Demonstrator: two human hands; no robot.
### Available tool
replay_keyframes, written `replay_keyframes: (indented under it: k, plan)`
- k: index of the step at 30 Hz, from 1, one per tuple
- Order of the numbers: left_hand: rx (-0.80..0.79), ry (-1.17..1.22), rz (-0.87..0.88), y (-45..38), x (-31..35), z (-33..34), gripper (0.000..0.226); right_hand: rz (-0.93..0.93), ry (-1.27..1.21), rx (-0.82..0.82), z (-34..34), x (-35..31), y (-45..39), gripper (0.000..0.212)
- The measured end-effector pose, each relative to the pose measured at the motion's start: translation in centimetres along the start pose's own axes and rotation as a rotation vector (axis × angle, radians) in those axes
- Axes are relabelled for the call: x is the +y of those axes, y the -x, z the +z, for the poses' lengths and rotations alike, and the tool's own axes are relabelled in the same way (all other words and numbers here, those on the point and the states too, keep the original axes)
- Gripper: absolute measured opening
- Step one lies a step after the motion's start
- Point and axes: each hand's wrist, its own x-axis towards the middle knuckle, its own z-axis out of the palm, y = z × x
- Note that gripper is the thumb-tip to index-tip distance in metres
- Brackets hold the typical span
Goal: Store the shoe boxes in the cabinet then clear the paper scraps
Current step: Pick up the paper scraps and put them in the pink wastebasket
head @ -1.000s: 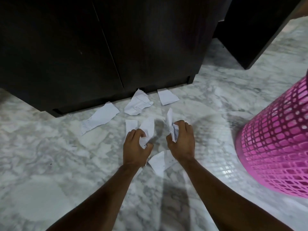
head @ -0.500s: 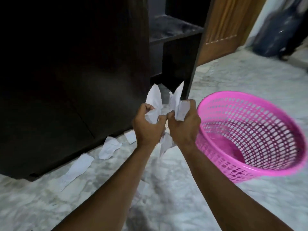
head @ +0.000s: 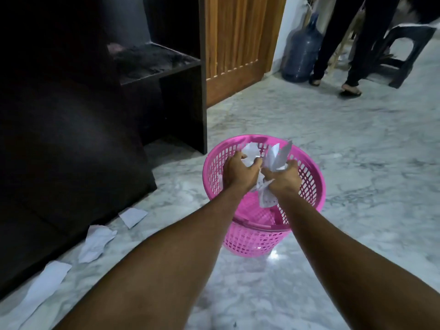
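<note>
My left hand [head: 238, 171] and my right hand [head: 283, 177] are side by side above the mouth of a pink lattice basket [head: 312, 186]. Each is closed on a bunch of crumpled white paper scraps [head: 277, 157], and one strip hangs down into the basket. Three more white scraps lie on the marble floor along the base of the dark cabinet [head: 71, 139]: one [head: 133, 216] nearest the basket, one [head: 96, 242] further left, and a long one [head: 45, 287] at the lower left. The cabinet doors are shut. No shoe boxes are visible.
An open dark shelf unit [head: 171, 67] stands right of the cabinet, beside a wooden door [head: 238, 44]. A blue water jug [head: 301, 51], a person's legs [head: 352, 44] and a dark stool [head: 409, 48] are at the back right.
Both hands lifted the scraps off the floor and carried them right, to above the basket. The view turned right with them.
</note>
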Motion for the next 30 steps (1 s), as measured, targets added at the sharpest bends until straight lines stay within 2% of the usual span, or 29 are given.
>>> replay_keyframes:
  k: [2, 3, 4, 6, 7, 8, 10, 11, 13, 17, 21, 25, 27, 30]
  plan:
    - [-0.152, -0.177, -0.124, -1.0, -1.0, 1.1, 0.082, 0.168, 0.075, -0.119, 0.3, 1.7, -1.3, 0.101]
    - [-0.189, -0.238, -0.137, -1.6, -1.3, 1.3, 0.1, 0.213, 0.089, -0.162, 0.4, 2.1, -1.9, 0.114]
    - [-0.213, -0.267, -0.126, -2.0, -1.4, 1.4, 0.106, 0.232, 0.08, -0.189, 0.5, 2.6, -2.6, 0.123]
    - [-0.223, -0.257, -0.066, -2.1, -0.8, 0.8, 0.089, 0.217, 0.021, -0.177, 0.6, 3.4, -3.7, 0.131]
    - [-0.203, -0.246, -0.018, -1.9, -0.4, 0.1, 0.076, 0.208, 0.016, -0.157, 0.6, 3.8, -4.1, 0.126]
    - [-0.171, -0.226, 0.032, -2.0, -0.2, -0.5, 0.064, 0.194, 0.025, -0.147, 0.3, 3.7, -4.0, 0.111]
    - [-0.089, -0.177, 0.13, -2.3, -0.1, -2.1, 0.045, 0.13, 0.11, -0.128, -0.4, 2.6, -3.2, 0.067]
    - [-0.047, -0.156, 0.181, -2.4, 0.0, -3.0, 0.036, 0.079, 0.172, -0.108, -0.6, 1.9, -2.9, 0.054]
    - [0.027, -0.123, 0.3, -2.2, 0.1, -5.2, 0.026, -0.047, 0.236, -0.031, -1.0, 0.2, -2.3, 0.045]
    - [0.175, -0.067, 0.403, -1.3, -2.0, -11.6, 0.019, -0.357, 0.124, 0.041, 1.5, -4.3, 0.6, 0.036]
    - [0.336, -0.075, 0.304, 0.9, -9.0, -18.6, 0.015, -0.762, 0.023, -0.033, 7.7, -7.2, 5.7, 0.031]
    - [0.415, -0.168, 0.104, 5.4, -18.8, -24.9, 0.013, -1.08, -0.009, -0.257, 14.9, -6.9, 13.3, 0.02]
    - [0.439, -0.244, -0.01, 8.1, -23.3, -26.9, 0.012, -1.161, 0.069, -0.408, 18.0, -4.1, 16.1, 0.022]
    - [0.494, -0.338, -0.238, 12.5, -30.7, -29.3, 0.015, -1.139, 0.312, -0.741, 23.3, 2.6, 19.4, 0.037]
